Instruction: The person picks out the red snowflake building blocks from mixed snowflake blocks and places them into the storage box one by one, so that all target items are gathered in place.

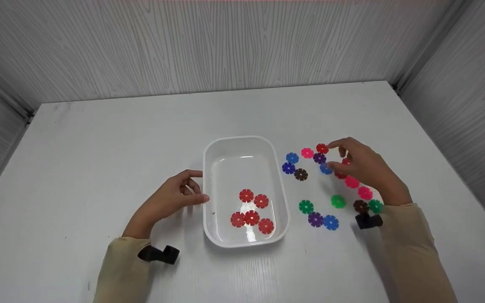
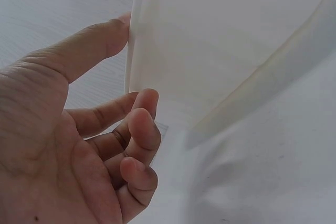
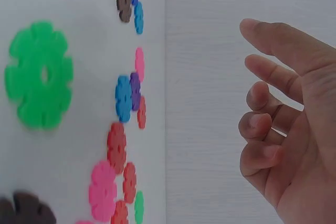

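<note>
My left hand (image 1: 175, 195) is at the left wall of a white rectangular tray (image 1: 282, 198), its thumb over the rim and its other fingers curled against the outer side. In the left wrist view, thumb and fingers (image 2: 144, 129) meet the tray's edge (image 2: 137, 35). Several red snowflake discs (image 1: 266, 226) lie inside the tray, towards its near end. My right hand (image 1: 362, 164) hovers above the loose discs on the right, thumb and index finger apart with nothing between them. Near its fingertips are a red disc (image 1: 322, 148), a purple disc (image 1: 319, 158) and a blue disc (image 1: 326, 168).
On the white table (image 1: 112, 139), right of the tray, lie more discs, among them a brown disc (image 1: 301, 174), a bright green disc (image 1: 338, 201) and a pink disc (image 1: 365, 193). Grey wood-grain panels (image 1: 225, 46) enclose the table at the back and sides.
</note>
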Motion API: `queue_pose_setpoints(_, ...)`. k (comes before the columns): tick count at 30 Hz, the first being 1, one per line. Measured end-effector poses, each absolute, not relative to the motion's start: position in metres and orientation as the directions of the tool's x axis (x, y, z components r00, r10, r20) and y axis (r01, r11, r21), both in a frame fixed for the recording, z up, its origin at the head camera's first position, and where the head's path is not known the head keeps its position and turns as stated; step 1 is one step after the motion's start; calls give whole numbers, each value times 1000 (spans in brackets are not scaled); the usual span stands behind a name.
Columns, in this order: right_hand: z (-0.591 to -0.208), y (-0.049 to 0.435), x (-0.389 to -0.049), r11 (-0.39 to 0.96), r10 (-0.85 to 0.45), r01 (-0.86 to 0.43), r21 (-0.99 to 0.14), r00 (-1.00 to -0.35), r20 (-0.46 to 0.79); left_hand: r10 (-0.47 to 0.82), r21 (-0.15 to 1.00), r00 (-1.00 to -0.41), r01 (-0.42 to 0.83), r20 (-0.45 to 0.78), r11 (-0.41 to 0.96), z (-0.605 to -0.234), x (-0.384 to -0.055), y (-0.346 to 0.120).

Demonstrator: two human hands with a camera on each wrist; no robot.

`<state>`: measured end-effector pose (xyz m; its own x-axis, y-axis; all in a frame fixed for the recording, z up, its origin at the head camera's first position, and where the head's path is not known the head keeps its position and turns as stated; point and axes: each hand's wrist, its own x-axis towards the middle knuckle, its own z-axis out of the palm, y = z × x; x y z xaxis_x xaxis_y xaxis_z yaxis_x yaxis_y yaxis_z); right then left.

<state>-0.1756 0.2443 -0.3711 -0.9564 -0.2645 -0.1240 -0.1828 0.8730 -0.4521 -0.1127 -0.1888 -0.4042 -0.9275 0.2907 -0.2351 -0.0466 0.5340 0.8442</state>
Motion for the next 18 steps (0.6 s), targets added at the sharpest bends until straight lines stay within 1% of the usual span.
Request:
queue_pose_setpoints(4, -375, 263, -176, 886, -239, -154, -438, -960, -146, 288, 845, -929, -46, -232, 533, -405, -112, -189)
queue_pose_setpoints(9, -383, 278, -177, 897, -248, -163, -410, -955, -162, 285, 844, -930, -46, -231, 535, -405, -112, -189)
queue_pose_setpoints(18, -396, 284, -182, 918, -237, -126, -376, -934, -267, 284, 843, -928, -55, -241, 536, -404, -113, -189)
